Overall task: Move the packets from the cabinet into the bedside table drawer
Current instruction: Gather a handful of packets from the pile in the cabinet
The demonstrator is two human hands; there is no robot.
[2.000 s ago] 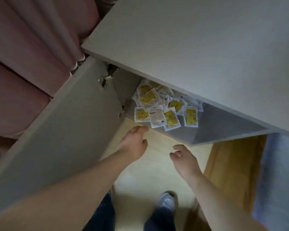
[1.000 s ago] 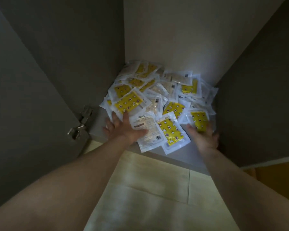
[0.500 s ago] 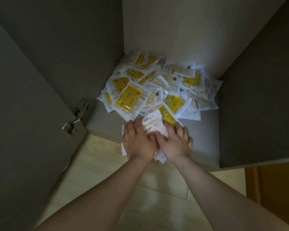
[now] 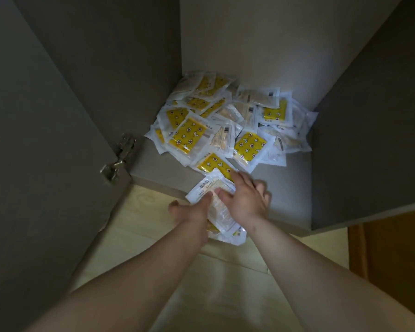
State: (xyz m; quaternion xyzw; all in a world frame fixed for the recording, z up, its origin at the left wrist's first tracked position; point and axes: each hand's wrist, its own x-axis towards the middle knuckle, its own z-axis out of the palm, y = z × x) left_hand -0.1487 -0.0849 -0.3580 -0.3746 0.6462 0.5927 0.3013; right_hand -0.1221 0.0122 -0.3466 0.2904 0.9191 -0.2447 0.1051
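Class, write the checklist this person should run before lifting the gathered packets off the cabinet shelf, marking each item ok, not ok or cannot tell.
1. Grey cabinet door swung clear: ok.
2. Bundle of white plastic packets gathered at grey shelf edge: ok.
3. Left hand grips bundle: ok.
4. Right hand rests on bundle; fingers underneath: cannot tell.
5. Shelf emptied: not ok, pile of yellow-and-white packets lies behind.
6. Bedside table drawer open: cannot tell, out of view.

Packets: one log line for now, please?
step: gathering | left hand: grips packet stack | right hand: rests on it | pile: in cabinet
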